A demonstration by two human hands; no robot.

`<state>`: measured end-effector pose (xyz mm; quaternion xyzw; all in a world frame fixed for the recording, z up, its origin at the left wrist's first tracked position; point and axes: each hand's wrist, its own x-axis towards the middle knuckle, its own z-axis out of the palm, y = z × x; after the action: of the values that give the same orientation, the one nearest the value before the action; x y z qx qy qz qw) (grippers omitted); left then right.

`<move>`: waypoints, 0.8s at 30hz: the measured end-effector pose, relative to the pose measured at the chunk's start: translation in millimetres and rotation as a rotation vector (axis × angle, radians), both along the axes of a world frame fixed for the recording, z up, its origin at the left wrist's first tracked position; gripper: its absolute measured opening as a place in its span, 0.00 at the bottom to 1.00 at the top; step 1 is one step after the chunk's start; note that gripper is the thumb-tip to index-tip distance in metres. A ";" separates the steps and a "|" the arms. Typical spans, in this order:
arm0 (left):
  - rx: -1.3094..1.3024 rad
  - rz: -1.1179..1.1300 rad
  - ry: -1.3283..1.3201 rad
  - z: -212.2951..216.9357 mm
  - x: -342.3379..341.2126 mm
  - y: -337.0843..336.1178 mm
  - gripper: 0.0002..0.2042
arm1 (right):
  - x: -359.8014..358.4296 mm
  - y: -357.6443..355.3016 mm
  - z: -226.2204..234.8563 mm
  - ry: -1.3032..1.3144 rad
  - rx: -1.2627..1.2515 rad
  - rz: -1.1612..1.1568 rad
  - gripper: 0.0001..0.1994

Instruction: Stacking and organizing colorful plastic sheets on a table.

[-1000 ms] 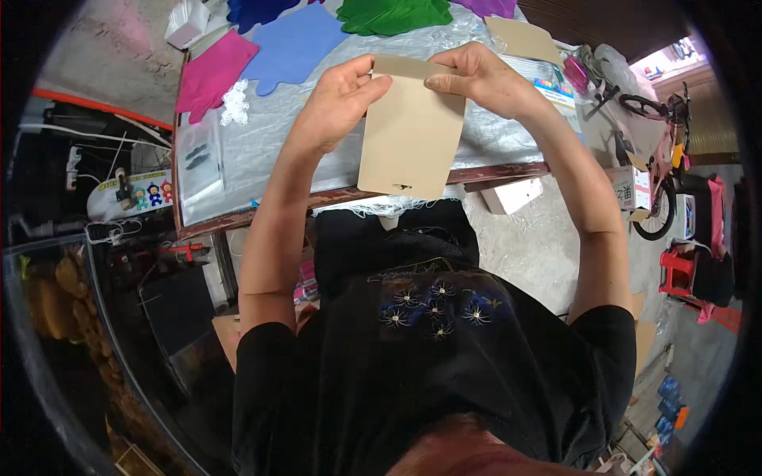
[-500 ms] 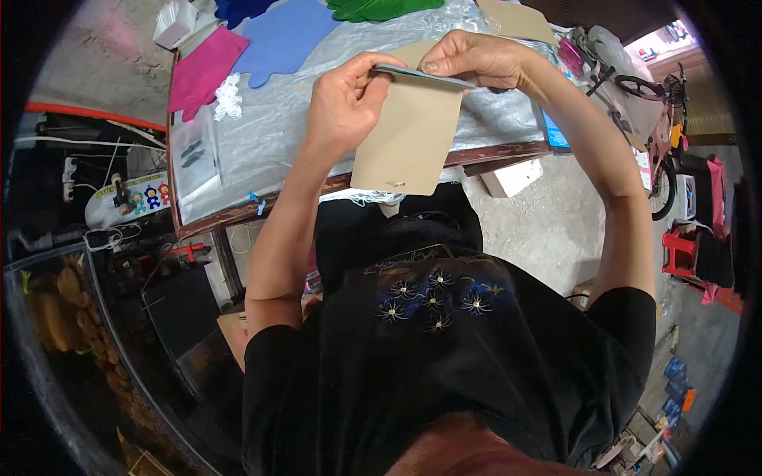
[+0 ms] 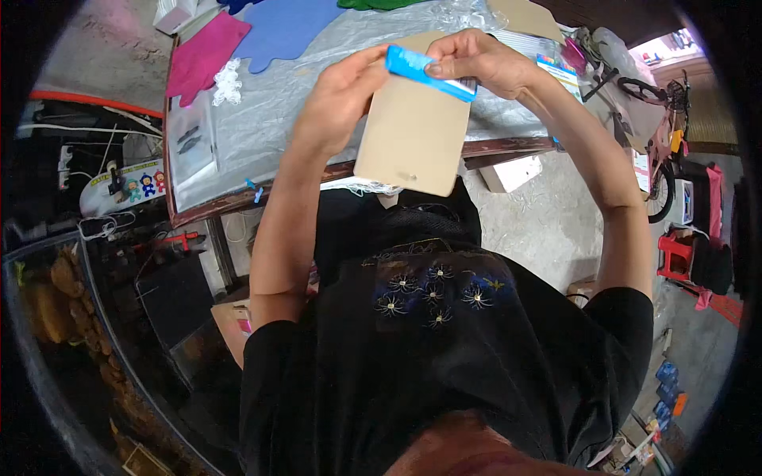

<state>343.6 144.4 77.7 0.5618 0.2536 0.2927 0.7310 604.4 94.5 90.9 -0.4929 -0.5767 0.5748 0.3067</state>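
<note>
Above the near edge of the table I hold a tan cardboard sheet [image 3: 414,135] with rounded lower corners and a small mark near its bottom edge. A bright blue printed strip [image 3: 413,68] runs along its top and slopes down to the right. My left hand [image 3: 343,95] is closed on the upper left corner. On the strip's upper right presses the thumb of my right hand [image 3: 480,63], its other fingers curled behind, where they are partly hidden. Another tan sheet [image 3: 419,41] shows behind the strip.
Plastic sheeting covers the table [image 3: 270,111]. On it lie pink fabric [image 3: 208,55], light blue fabric [image 3: 290,32], green fabric [image 3: 381,4] and a white stringy bundle [image 3: 228,82]. A blue clip [image 3: 254,190] sits at the near edge. A white box [image 3: 512,173] is below, a bicycle [image 3: 663,143] at right.
The top of the cardboard has tipped so that the blue strip's face shows, where before only its thin edge did. My right thumb has shifted onto the strip.
</note>
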 end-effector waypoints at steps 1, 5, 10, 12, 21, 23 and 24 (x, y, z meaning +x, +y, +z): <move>-0.134 -0.019 -0.076 3.0 -6.7 -0.1 0.24 | 7.7 -3.2 1.7 -0.004 0.063 -0.048 0.09; -0.287 0.158 -0.270 -13.8 -13.5 -16.4 0.28 | 11.5 -3.4 -10.3 0.181 0.170 -0.322 0.08; 0.853 0.536 0.133 -7.3 -7.5 -7.8 0.29 | -17.7 -20.5 -35.5 0.214 0.435 -0.602 0.08; 0.834 0.410 0.192 -13.7 -10.3 5.1 0.28 | -26.3 -32.2 -54.5 0.211 0.440 -0.598 0.08; 1.054 0.160 0.227 -33.5 6.5 1.2 0.18 | 8.0 -72.4 -68.0 0.045 0.277 -0.437 0.09; 1.084 0.186 0.196 -32.7 14.7 -5.0 0.16 | 11.2 -77.1 -69.3 -0.013 0.267 -0.397 0.09; 1.081 0.215 0.212 -32.5 17.5 -8.9 0.15 | 10.3 -79.7 -70.5 -0.002 0.270 -0.404 0.10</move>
<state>361.1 135.6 45.3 0.8539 0.1954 0.3957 0.2758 614.8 14.9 20.4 -0.5534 -0.5384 0.4191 0.4777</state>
